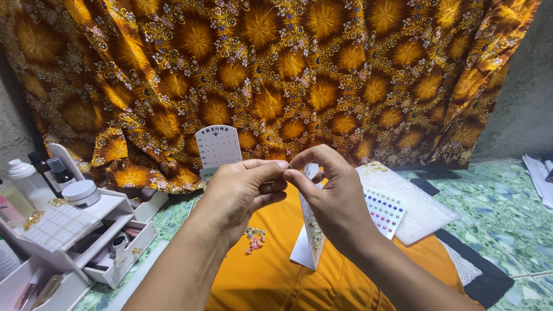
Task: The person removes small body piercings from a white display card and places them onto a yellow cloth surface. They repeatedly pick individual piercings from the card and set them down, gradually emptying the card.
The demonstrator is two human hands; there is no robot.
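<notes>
Hands pinching together above orange cloth (pixel 271 276): left hand (pixel 239 193) and right hand (pixel 328 193) gripping tiny dark stud (pixel 290 167) beside upright white earring card (pixel 311 227). Risking, probably, dropped stud vanishing among loose pink beads (pixel 254 239) below.

White organiser (pixel 109 213) crowds left; orange cloth (pixel 265 276) open.
</notes>
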